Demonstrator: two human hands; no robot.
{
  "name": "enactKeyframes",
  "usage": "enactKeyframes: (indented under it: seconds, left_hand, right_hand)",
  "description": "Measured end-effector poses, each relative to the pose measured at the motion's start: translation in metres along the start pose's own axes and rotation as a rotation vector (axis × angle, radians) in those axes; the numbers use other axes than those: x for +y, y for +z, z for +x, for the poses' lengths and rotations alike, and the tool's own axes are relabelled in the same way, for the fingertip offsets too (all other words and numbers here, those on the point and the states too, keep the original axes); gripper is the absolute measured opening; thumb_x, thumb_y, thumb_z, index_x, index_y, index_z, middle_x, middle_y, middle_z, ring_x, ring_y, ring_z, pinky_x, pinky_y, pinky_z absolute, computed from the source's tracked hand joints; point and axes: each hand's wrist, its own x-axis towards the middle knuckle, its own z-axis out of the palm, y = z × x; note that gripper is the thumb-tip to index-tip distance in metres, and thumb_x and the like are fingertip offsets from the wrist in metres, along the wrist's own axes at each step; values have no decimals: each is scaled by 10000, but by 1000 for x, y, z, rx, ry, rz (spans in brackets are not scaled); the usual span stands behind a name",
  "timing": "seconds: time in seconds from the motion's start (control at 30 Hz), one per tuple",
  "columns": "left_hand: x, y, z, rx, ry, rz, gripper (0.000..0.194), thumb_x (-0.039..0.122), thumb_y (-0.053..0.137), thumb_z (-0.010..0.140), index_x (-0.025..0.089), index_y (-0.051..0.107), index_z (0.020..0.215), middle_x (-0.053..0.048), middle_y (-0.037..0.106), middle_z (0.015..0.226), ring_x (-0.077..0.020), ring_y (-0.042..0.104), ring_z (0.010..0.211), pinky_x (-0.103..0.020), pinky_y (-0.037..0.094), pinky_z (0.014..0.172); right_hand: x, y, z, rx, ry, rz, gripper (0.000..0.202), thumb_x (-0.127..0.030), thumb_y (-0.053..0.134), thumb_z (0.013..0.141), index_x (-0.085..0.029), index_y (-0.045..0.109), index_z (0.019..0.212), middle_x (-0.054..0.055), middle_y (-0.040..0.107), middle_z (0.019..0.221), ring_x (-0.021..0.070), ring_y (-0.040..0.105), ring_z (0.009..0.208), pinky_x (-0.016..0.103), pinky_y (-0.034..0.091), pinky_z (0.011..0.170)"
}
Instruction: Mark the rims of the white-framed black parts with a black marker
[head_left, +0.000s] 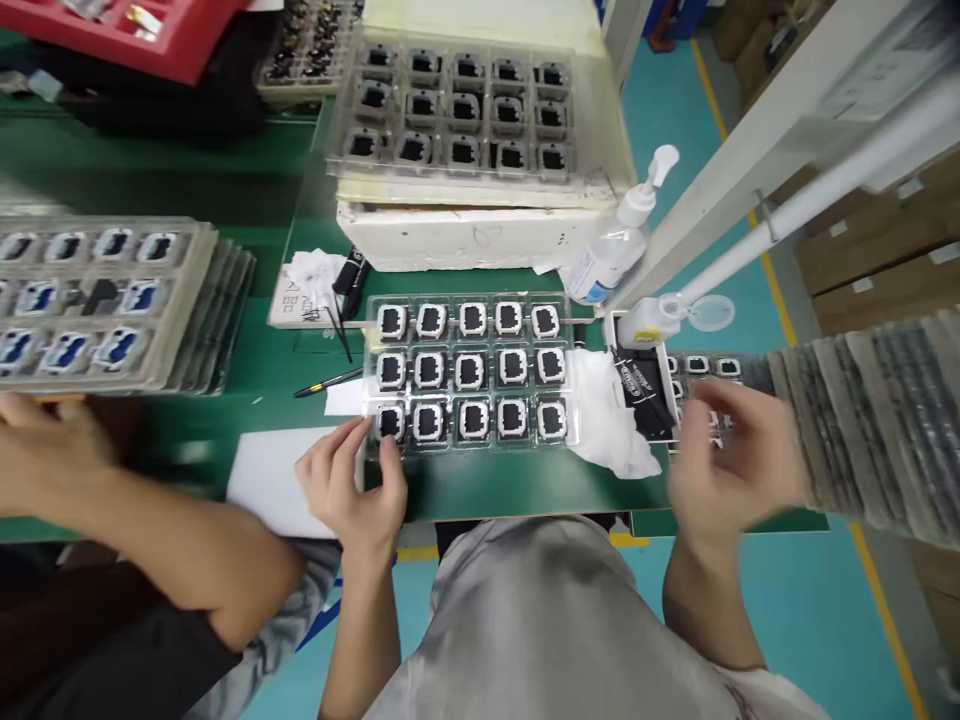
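Note:
A clear plastic tray lies in front of me, its cells filled with small square parts that have white rims and black centres. My left hand is at the tray's near left corner. Its thumb and fingers are apart, the thumb tip by the corner part. To the right, my right hand is raised and smeared by motion, fingers bent. Whether it holds anything cannot be made out. It is near a tall stack of trays and partly covers another filled tray.
Behind the tray, a white foam box carries more filled trays. A pump bottle, a small bottle and white cloth are right. A co-worker's arm reaches in at left beside stacked trays.

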Motion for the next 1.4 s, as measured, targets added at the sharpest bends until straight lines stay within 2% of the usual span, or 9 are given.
enactKeyframes:
  seconds: [0.13, 0.3, 0.5, 0.63, 0.73, 0.87, 1.0, 1.17, 1.4]
  left_hand:
    - [12, -3, -9, -89, 67, -34, 416, 153, 889, 904, 149, 777, 1304, -179, 759, 1177, -317, 712, 1090, -476, 527, 1014]
    - [26, 7, -13, -264, 107, -78, 435, 168, 886, 934, 178, 749, 1347, -184, 725, 1291, -330, 681, 1176, -501, 517, 1051]
    - [22, 4, -16, -220, 98, -47, 430, 188, 910, 915, 221, 762, 1318, -153, 732, 1230, -335, 684, 1139, -517, 521, 1035]
    - [39, 5, -9, -171, 168, -139, 478, 114, 919, 857, 230, 766, 1295, -133, 744, 1182, -339, 692, 1122, -534, 545, 1037]
    - [69, 15, -2, -249, 265, -320, 437, 82, 893, 876, 192, 748, 1273, -129, 744, 1153, -315, 688, 1096, -514, 550, 1010]
    - [107, 35, -6, -464, 341, -469, 420, 80, 834, 949, 161, 697, 1337, -129, 744, 1202, -295, 658, 1125, -487, 526, 1002]
    - [115, 51, -22, -572, 393, -354, 385, 27, 710, 1017, 146, 664, 1381, -143, 724, 1246, -297, 622, 1124, -461, 472, 946]
    - [107, 56, -27, -519, 423, -329, 456, -66, 613, 1016, 145, 647, 1418, -123, 747, 1272, -285, 596, 1134, -453, 443, 958]
    - [96, 48, -20, -496, 412, -346, 500, -80, 599, 1019, 166, 644, 1452, -143, 719, 1239, -281, 584, 1143, -453, 436, 964]
  right_hand:
    - [34, 13, 11, -265, -189, -308, 325, -414, 561, 1192, -174, 752, 1299, 155, 678, 1177, 402, 627, 1114, 562, 556, 950]
    - [52, 22, 5, -358, -174, -350, 289, -393, 510, 1193, -178, 699, 1232, 132, 668, 1118, 374, 614, 1043, 508, 506, 931]
    - [37, 8, 7, -271, -135, -52, 185, -321, 599, 1219, -214, 688, 1341, 112, 669, 1225, 339, 661, 1131, 479, 539, 986]
    - [36, -3, 1, -193, -81, 122, 269, -281, 634, 1221, -240, 662, 1485, 117, 670, 1290, 316, 683, 1170, 454, 582, 989]
    - [39, -10, -5, -54, 27, 297, 296, -317, 673, 1217, -250, 596, 1496, 123, 664, 1282, 303, 713, 1142, 443, 615, 967]
    - [41, -17, -9, 10, 76, 599, 68, -301, 650, 1216, -244, 668, 1249, 100, 683, 1150, 274, 733, 962, 387, 629, 777]
    - [44, -13, -24, -45, 102, 752, 263, -267, 602, 1214, -295, 645, 1472, 97, 725, 1174, 278, 746, 958, 396, 627, 758]
    - [45, 2, -50, -161, -120, 297, 428, -263, 820, 1129, -259, 570, 1476, 127, 701, 1340, 351, 701, 1219, 534, 583, 1035]
    - [42, 5, -54, -434, -400, -178, 232, -277, 598, 1231, -201, 581, 1450, 142, 690, 1313, 418, 599, 1323, 613, 457, 1072]
